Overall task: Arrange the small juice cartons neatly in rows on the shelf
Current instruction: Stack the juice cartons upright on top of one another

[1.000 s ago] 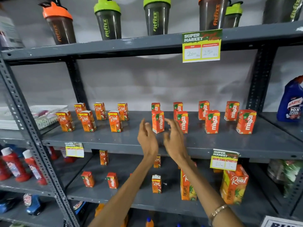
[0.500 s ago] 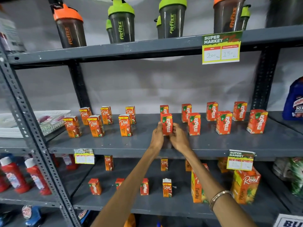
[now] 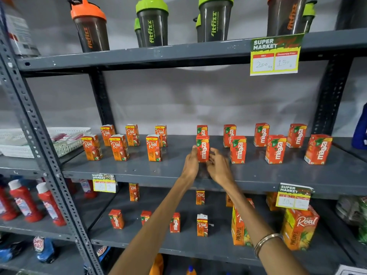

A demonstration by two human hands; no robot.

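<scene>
On the grey middle shelf (image 3: 139, 171) stand small orange juice cartons in two rows. Several Real cartons (image 3: 119, 147) are on the left and several Maaza cartons (image 3: 275, 148) on the right. My left hand (image 3: 191, 162) and my right hand (image 3: 218, 165) press on either side of the leftmost front Maaza carton (image 3: 203, 148), which stands upright on the shelf. Another Maaza carton (image 3: 202, 130) stands right behind it.
Shaker bottles (image 3: 152, 22) line the top shelf, with a price tag (image 3: 275, 54) on its edge. The lower shelf holds scattered small cartons (image 3: 202, 225) and big pineapple Real cartons (image 3: 299, 227). A white basket (image 3: 65, 145) and red bottles (image 3: 25, 203) are at left.
Both hands rose from below the shelf edge to the front Maaza carton and closed on its sides. The camera moved closer to the shelf.
</scene>
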